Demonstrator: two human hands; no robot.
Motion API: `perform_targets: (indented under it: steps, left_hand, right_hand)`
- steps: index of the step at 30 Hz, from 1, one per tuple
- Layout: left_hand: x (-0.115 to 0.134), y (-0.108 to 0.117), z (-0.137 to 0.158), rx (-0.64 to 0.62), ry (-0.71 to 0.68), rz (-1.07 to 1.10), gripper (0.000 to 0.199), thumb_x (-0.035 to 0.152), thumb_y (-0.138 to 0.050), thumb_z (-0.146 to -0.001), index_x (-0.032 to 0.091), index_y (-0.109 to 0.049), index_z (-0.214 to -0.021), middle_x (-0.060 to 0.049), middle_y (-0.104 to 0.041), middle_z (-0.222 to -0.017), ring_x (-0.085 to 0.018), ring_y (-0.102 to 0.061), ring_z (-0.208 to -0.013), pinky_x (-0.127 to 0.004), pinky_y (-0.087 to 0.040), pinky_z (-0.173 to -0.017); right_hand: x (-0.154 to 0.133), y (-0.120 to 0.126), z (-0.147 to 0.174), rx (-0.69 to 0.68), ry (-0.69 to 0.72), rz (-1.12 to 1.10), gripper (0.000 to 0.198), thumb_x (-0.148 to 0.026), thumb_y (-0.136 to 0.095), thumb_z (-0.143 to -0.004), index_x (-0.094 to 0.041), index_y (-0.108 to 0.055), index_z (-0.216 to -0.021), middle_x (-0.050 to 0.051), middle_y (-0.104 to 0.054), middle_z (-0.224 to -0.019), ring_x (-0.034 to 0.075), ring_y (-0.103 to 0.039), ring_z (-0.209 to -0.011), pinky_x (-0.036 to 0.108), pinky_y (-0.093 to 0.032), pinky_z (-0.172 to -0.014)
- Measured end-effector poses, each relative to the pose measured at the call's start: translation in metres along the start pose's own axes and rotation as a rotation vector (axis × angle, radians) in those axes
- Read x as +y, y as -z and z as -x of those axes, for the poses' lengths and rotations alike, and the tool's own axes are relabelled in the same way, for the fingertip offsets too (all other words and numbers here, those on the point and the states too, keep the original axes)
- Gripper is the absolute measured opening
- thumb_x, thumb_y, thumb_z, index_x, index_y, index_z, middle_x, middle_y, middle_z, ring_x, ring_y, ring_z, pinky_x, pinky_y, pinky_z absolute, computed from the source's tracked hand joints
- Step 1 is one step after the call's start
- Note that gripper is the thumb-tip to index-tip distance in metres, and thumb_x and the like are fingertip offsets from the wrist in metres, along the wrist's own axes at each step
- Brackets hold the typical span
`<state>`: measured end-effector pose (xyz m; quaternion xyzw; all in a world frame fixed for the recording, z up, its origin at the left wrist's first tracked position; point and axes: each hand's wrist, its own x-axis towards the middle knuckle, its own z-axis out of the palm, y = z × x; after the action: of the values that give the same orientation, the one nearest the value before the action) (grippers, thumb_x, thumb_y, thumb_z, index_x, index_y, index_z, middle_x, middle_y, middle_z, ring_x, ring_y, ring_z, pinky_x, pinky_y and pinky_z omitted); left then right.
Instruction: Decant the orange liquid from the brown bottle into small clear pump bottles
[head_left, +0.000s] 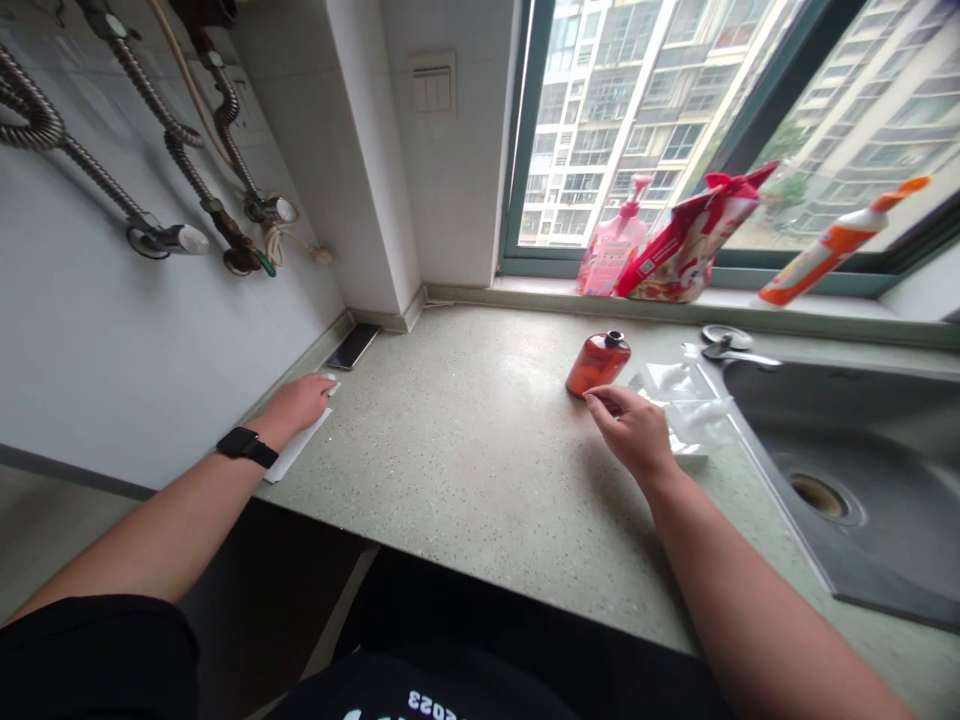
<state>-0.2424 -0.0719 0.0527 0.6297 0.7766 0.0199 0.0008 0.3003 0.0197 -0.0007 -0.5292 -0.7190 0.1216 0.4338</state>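
Observation:
At the counter's left side my left hand (296, 405), with a black watch on its wrist, has its fingers curled. A small white piece (333, 387), like tissue or paper, shows at its fingertips. Under this hand lies a flat white sheet or packet (298, 447). My right hand (634, 432) is closed in a pinch just in front of an amber bottle (598, 365) that stands upright with its neck uncapped. Whatever is between those fingers is hidden. Crumpled clear and white plastic packaging (686, 405) lies beyond the right hand.
A steel sink (862, 440) with a tap (739, 352) is at the right. On the windowsill stand a pink pump bottle (611, 250), a red bag (690, 245) and an orange-white bottle (832, 248). A phone (354, 346) lies by the left wall, below metal hoses (187, 165).

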Motion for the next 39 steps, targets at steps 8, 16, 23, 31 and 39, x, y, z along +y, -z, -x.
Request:
perform_targets:
  steps: [8, 16, 23, 31, 39]
  left_hand:
    - [0.020, 0.008, -0.010, -0.041, 0.066, -0.063, 0.026, 0.028, -0.057, -0.098, 0.018, -0.079, -0.107, -0.010, -0.079, -0.119, -0.031, -0.074, -0.106, -0.034, -0.053, -0.089]
    - [0.155, 0.000, -0.015, 0.157, -0.364, 0.389, 0.028, 0.037, -0.057, -0.098, 0.023, -0.081, -0.100, -0.007, -0.084, -0.109, -0.028, -0.076, -0.103, -0.036, -0.054, -0.093]
    - [0.254, -0.034, -0.012, 0.128, -0.438, 0.664, 0.038, 0.053, -0.066, -0.093, 0.021, -0.068, -0.073, 0.004, -0.052, -0.054, -0.015, -0.047, -0.053, -0.030, -0.032, -0.061]
    - [0.239, -0.039, -0.009, 0.026, -0.545, 0.763, 0.057, 0.055, -0.047, -0.100, 0.022, -0.024, -0.060, 0.004, -0.023, -0.058, -0.012, -0.027, -0.054, -0.031, -0.020, -0.058]
    - [0.239, -0.044, -0.017, 0.190, -0.639, 0.782, 0.044, 0.041, -0.053, -0.099, 0.021, -0.043, -0.062, 0.002, -0.046, -0.064, -0.015, -0.045, -0.062, -0.031, -0.034, -0.065]
  right_hand:
    - [-0.007, -0.001, -0.001, -0.074, 0.001, -0.002, 0.025, -0.045, -0.061, -0.094, -0.026, -0.076, -0.088, 0.008, -0.081, -0.089, 0.025, -0.072, -0.074, 0.040, -0.056, -0.074]
    - [-0.009, -0.004, 0.001, -0.113, 0.013, 0.011, 0.035, -0.050, -0.060, -0.096, -0.025, -0.067, -0.072, 0.002, -0.071, -0.069, 0.019, -0.062, -0.063, 0.033, -0.046, -0.066]
    - [0.008, 0.003, -0.005, 0.153, -0.098, 0.029, 0.032, -0.054, -0.054, -0.100, -0.024, -0.064, -0.103, 0.008, -0.073, -0.096, 0.023, -0.070, -0.086, 0.038, -0.058, -0.078]
    - [0.032, -0.026, -0.013, 0.279, -0.174, -0.072, 0.098, -0.062, -0.075, -0.087, -0.022, -0.029, -0.163, 0.025, -0.048, -0.158, 0.037, -0.054, -0.147, 0.059, -0.051, -0.119]
    - [0.031, -0.041, -0.027, 0.220, -0.220, -0.016, 0.104, -0.051, -0.078, -0.086, -0.019, -0.024, -0.169, 0.024, -0.064, -0.147, 0.040, -0.065, -0.133, 0.062, -0.054, -0.113]
